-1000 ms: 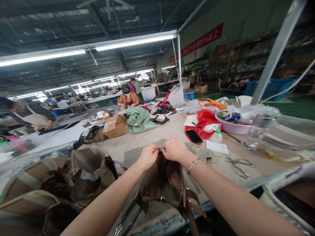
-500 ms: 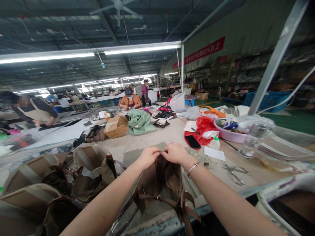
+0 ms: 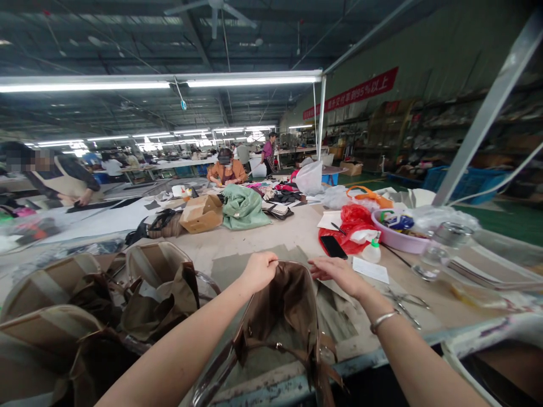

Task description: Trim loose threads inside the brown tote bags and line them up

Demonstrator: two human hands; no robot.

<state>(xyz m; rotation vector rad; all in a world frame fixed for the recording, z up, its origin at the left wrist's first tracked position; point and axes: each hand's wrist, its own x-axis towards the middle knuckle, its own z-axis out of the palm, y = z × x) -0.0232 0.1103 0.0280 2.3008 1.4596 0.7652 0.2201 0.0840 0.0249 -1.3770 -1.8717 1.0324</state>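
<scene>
- A person's left hand (image 3: 259, 271) pinches the far rim of a brown bag (image 3: 282, 316), at the near edge of the surface (image 3: 292, 229).
- The right hand (image 3: 337, 274), released, hovers by the rim's right side; contact is unclear.
- Rim handling appears in hand; gripping with both would call for a right-hand pinch while the left holds steady.

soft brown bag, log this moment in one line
left hand: pinches soft brown bag by top edge | right hand: open beside edge, contact unclear | bag: mouth open | past right hand: black rectangular phone
</scene>
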